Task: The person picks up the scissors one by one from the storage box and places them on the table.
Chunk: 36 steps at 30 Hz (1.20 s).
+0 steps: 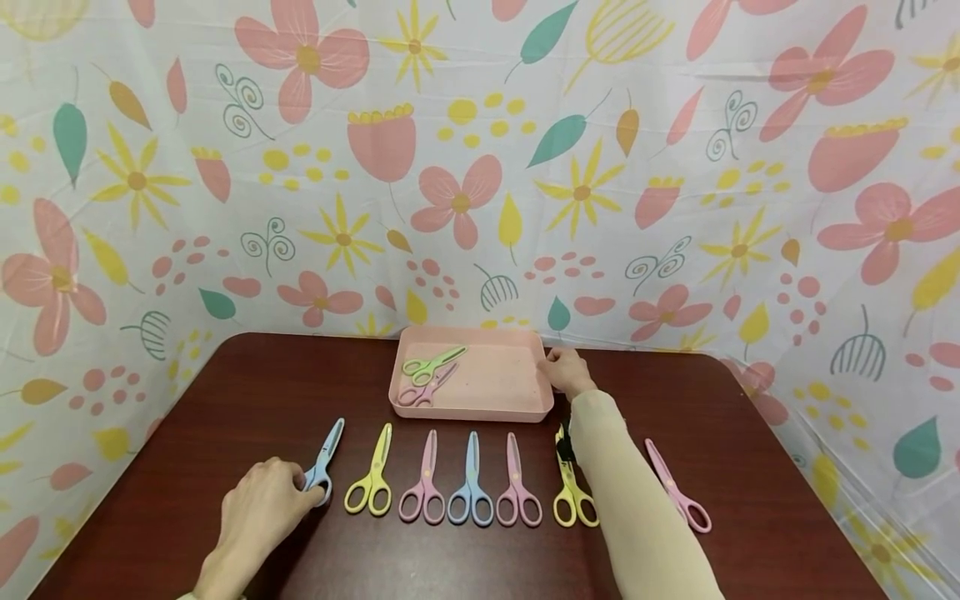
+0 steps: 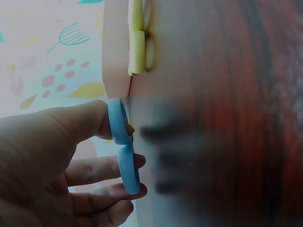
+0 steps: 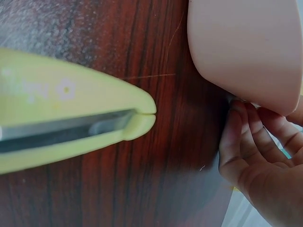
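Note:
At the left end of a row of scissors, my left hand (image 1: pixel 258 504) pinches the handles of blue scissors (image 1: pixel 327 457), whose blades point away from me. The left wrist view shows the thumb at one blue loop (image 2: pixel 116 122) and fingertips at the other. At the back, my right hand (image 1: pixel 567 372) pinches the right side of a pink tray (image 1: pixel 472 412); its fingertips are partly hidden by the tray wall in the right wrist view. Inside the tray's left part lie green scissors (image 1: pixel 427 369) and pink scissors (image 1: pixel 422 393).
Along the brown table (image 1: pixel 420 567) lie yellow scissors (image 1: pixel 375 477), pink scissors (image 1: pixel 427 479), blue scissors (image 1: pixel 472 479), more pink scissors (image 1: pixel 513 479), yellow scissors (image 1: pixel 567 485) partly under my right forearm, and pink scissors (image 1: pixel 663 471) at the right. A flowered curtain (image 1: pixel 480 125) hangs behind.

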Tool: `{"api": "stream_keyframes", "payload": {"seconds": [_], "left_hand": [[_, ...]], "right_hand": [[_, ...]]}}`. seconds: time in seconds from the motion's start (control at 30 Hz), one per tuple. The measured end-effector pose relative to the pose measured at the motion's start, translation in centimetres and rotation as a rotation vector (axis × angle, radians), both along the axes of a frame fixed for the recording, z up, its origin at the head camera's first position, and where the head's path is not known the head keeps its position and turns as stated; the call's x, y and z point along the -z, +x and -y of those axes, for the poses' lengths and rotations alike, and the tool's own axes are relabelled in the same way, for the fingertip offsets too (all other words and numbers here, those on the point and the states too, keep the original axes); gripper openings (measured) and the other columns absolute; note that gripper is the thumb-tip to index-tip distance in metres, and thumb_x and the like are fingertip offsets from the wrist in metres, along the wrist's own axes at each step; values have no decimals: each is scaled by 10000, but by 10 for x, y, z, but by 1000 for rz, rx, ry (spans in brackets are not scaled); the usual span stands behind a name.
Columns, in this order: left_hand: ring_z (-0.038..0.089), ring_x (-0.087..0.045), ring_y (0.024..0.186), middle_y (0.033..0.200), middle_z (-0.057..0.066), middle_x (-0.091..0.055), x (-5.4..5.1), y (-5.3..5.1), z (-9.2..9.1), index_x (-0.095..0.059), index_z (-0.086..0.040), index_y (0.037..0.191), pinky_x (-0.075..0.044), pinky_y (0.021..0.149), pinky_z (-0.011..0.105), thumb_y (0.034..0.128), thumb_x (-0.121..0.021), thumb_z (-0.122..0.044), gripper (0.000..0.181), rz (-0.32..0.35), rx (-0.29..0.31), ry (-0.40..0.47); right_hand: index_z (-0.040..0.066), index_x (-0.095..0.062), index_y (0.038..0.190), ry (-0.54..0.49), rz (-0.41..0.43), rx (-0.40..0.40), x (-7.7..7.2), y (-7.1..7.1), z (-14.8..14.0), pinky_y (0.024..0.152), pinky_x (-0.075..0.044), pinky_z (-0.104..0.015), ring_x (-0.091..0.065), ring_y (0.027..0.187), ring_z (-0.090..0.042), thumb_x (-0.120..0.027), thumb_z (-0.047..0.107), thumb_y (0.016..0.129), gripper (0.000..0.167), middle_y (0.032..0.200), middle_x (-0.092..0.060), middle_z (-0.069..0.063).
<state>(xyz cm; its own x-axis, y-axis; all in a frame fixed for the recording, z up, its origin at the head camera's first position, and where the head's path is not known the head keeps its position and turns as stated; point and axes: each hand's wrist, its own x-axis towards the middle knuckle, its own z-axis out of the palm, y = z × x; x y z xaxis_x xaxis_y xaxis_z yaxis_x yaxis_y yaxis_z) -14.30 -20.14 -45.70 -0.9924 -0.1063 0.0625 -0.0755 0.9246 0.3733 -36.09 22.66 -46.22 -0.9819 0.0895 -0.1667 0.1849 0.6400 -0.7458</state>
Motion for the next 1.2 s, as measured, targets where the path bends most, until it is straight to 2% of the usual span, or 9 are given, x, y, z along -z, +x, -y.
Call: {"api": "stream_keyframes", "payload": {"seconds": [0.27,0.63,0.93,1.2], "left_hand": [[256,-552,660,714,32,-543,4,-1,-1,-639,-195,645,-422,502,505,694,-755,-356,205,-31,5,-18],[276,-517,733,713,26,-489,4,4,-2,-606,-145,683,-419,506,474,765,-737,-254,190,-47,37,-53],[280,-515,733,703,23,-475,3,5,-5,-591,-159,678,-420,512,460,776,-782,-267,240,-61,58,-64],[271,-503,723,700,21,-461,6,5,-5,-573,-147,691,-401,499,428,773,-795,-261,263,-66,80,-87]], "right_hand": [[48,-545,831,8,-2,12,2,-1,1,520,-412,-303,-454,572,-192,-537,198,969,204,775,-526,-108],[38,-552,859,27,5,9,-2,3,2,493,-393,-295,-450,550,-180,-531,199,976,200,773,-528,-110],[56,-534,832,30,-17,16,-1,3,1,524,-404,-295,-472,610,-196,-536,184,969,188,812,-529,-117],[57,-531,838,40,-15,2,-1,3,3,499,-390,-299,-450,559,-185,-525,196,982,200,748,-513,-104]]}}
